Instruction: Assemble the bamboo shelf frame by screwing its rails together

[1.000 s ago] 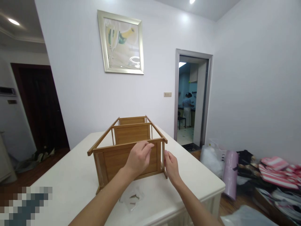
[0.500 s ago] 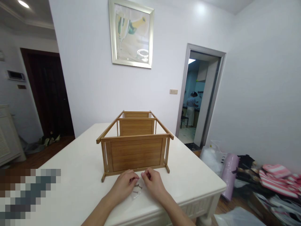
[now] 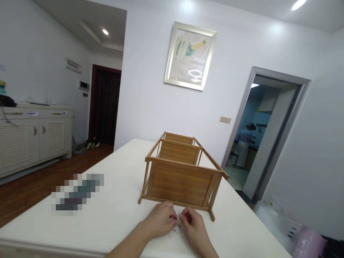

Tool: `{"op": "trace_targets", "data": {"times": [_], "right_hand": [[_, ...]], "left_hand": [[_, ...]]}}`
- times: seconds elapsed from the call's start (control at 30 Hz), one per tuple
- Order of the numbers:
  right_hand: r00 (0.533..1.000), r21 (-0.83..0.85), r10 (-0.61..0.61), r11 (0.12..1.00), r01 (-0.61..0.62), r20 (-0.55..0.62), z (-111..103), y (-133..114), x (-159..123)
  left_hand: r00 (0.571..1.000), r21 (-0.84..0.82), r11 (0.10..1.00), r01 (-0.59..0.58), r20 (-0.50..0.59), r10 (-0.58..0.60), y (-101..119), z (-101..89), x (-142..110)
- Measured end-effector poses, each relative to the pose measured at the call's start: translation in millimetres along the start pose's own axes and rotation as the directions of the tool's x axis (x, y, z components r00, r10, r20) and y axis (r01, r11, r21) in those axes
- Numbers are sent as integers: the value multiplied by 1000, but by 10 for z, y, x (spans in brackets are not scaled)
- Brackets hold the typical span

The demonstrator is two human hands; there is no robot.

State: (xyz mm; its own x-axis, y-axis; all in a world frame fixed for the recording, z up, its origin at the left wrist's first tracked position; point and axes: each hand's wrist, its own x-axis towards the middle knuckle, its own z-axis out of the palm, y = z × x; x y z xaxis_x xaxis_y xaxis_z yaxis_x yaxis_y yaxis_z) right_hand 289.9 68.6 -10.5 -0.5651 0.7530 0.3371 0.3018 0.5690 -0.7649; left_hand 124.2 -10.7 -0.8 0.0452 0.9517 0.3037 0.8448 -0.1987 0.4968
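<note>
We have the wooden rack (image 3: 182,182) on its side on the white counter (image 3: 115,200), just beyond both hands, its near panel facing us and its long axis running away toward the wall (image 3: 145,79). Closer in, a few small screws (image 3: 174,230) lie between our left hand (image 3: 161,219) and our right hand (image 3: 194,224), with what looks like a clear plastic bag (image 3: 171,235) under them; they sit just off the left thumb, so we judge the left hand the nearer. They are too small for us to say which way each one points. Both forearms come in low from the near side and converge, the backs of the hands turned up and outward. On each hand the fingers curl in narrowly toward the thumb, the tips facing each other without meeting. Whether either hand pinches a screw or a fold of the bag, we cannot tell. The left knuckles overlap the rack's bottom rail (image 3: 199,207) in our view; whether they touch it is unclear.
</note>
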Motion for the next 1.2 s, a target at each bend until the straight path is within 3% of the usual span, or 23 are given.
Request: {"op": "trace_targets", "data": {"times": [0.5, 0.8, 0.97, 1.1, 1.2], "right_hand": [[1000, -15, -8, 1000, 8, 21, 5, -8, -17], [1000, -17, -26, 1000, 26, -8, 10, 8, -29], [1000, -28, -10, 1000, 9, -21, 10, 12, -30], [999, -19, -24, 1000, 23, -39, 3, 3, -17], [998, -16, -49, 999, 49, -46, 7, 17, -18]], "left_hand": [[998, -49, 998, -32, -51, 29, -2, 47, 2], [972, -267, 964, -3, -227, -60, -23, 75, 82], [904, -460, 887, 34, -365, -224, -69, 30, 135], [841, -498, 865, 65, -438, -316, -133, -21, 151], [765, -519, 853, 54, -528, -369, -178, -39, 143]]}}
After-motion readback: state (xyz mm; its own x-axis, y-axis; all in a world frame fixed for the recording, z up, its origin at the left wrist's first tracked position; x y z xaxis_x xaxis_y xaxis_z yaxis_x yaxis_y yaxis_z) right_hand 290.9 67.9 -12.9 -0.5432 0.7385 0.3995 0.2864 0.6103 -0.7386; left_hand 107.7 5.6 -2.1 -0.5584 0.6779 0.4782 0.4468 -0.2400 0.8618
